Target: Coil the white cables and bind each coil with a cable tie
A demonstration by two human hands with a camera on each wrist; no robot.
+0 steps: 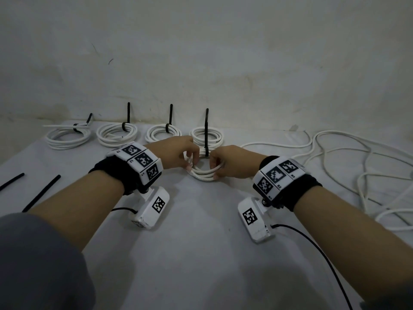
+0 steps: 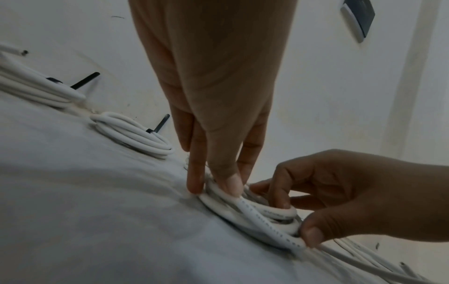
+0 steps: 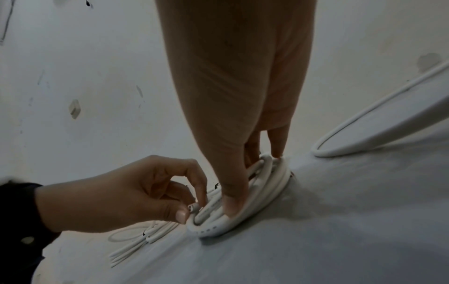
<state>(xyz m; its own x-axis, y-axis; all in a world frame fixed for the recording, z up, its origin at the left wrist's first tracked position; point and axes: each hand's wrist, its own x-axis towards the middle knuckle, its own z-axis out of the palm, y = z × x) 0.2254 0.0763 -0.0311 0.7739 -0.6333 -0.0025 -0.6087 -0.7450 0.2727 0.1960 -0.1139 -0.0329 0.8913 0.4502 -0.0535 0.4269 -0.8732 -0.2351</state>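
Both hands on the fifth coil (image 1: 204, 172), which lies flat on the worktop (image 1: 201, 253) just in front of the rightmost of four bound coils (image 1: 206, 136) lined up along the wall.

Left hand (image 1: 176, 153): grip clamped on the coil's left side; thumb and forefinger pinch the cut cable end (image 3: 193, 207), likely to tuck it in so the loops cannot spring open.

Right hand (image 1: 232, 162): fingers curled round the right side of the coil, thumb (image 2: 313, 235) pressing the outer turn against the others. Judged: the two grips opposite each other keep the stiff cable round and stacked until a tie goes on.

A black cable tie (image 1: 206, 133) stands upright at the far edge of the held coil; whether it is already looped round this coil or belongs to the one behind, I cannot tell.

Spare black ties (image 1: 41, 193) lie well apart at far left. Loose white cable (image 1: 348, 157) sprawls at right, not yet coiled.

Risk: letting go of either side before binding lets the turns splay.
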